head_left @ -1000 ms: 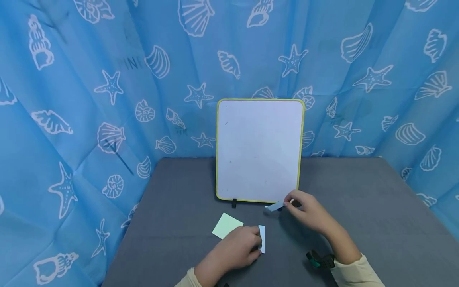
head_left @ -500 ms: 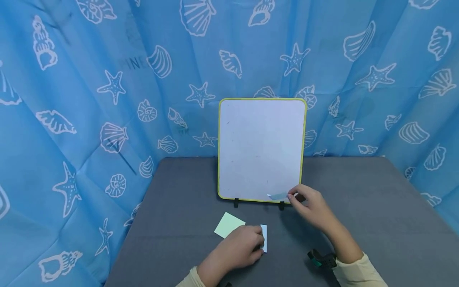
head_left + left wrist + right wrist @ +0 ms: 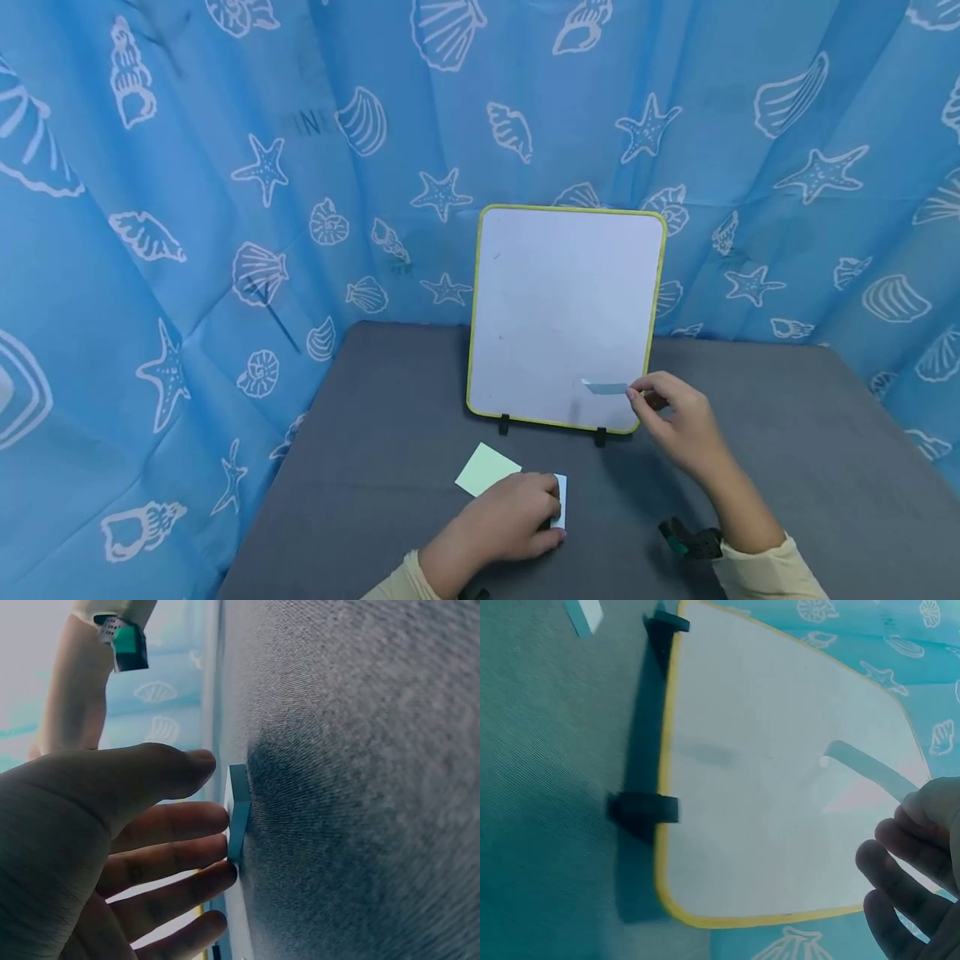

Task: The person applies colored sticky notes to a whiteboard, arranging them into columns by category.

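My right hand [image 3: 678, 421] pinches one end of a narrow pale-blue strip [image 3: 874, 771] between thumb and index finger. The strip's free end curls and points left, in front of the lower right of a whiteboard [image 3: 558, 308] with a yellow frame. On the grey table, my left hand [image 3: 510, 517] rests low beside a small flat white-and-blue block [image 3: 238, 810]. Its fairly straight fingertips touch the block in the left wrist view, while the thumb stands apart from it. A pale green square of paper [image 3: 482, 468] lies just beyond that hand, partly covered by it.
Two black clips or feet [image 3: 504, 424] hold the whiteboard's lower edge upright on the grey table [image 3: 360, 500]. Behind hangs a blue curtain [image 3: 315, 208] with white shells and starfish. A black wrist strap [image 3: 690, 542] sits by the right forearm.
My right hand has lifted the strip from the board's lower edge up in front of its white surface. The left thumb has moved off the block. The head view has shifted slightly.
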Available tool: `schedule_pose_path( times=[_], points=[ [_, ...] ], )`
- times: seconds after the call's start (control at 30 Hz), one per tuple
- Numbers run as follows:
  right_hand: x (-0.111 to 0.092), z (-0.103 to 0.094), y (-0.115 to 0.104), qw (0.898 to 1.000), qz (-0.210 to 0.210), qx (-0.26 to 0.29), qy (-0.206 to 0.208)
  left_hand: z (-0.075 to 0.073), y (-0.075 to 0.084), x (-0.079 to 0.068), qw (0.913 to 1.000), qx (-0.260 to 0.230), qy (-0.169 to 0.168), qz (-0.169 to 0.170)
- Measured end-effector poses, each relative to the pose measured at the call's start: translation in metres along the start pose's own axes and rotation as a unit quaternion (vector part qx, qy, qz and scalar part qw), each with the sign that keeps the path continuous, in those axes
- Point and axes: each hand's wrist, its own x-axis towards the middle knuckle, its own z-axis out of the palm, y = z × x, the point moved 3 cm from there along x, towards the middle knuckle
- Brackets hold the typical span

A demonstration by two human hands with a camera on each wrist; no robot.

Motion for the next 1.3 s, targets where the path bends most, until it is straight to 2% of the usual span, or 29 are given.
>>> schedule_pose_path(
  times=[0.33, 0.83, 0.93, 1.1, 1.2, 1.3],
  points=[
    [0.035, -0.022, 0.004, 0.999, -0.013, -0.017, 0.049, 0.001, -0.004, 0.001, 0.9995, 0.011, 0.023, 0.017],
    [0.086, -0.040, 0.001, 0.995, -0.037, -0.073, 0.062, -0.002, -0.007, 0.003, 0.9997, 0.001, 0.011, 0.023],
    [0.092, -0.041, 0.000, 0.993, -0.040, -0.085, 0.068, -0.008, -0.012, 0.007, 0.9996, -0.004, 0.003, 0.027],
    [0.101, -0.041, 0.000, 0.991, -0.028, -0.111, 0.072, -0.028, -0.024, 0.015, 0.9996, -0.003, -0.001, 0.030],
    [0.105, -0.039, 0.000, 0.988, -0.032, -0.132, 0.072, -0.041, -0.029, 0.020, 0.9994, -0.005, 0.006, 0.032],
    [0.109, -0.038, -0.001, 0.981, -0.053, -0.169, 0.079, -0.054, -0.033, 0.025, 0.9990, -0.016, 0.023, 0.036]
  ],
)
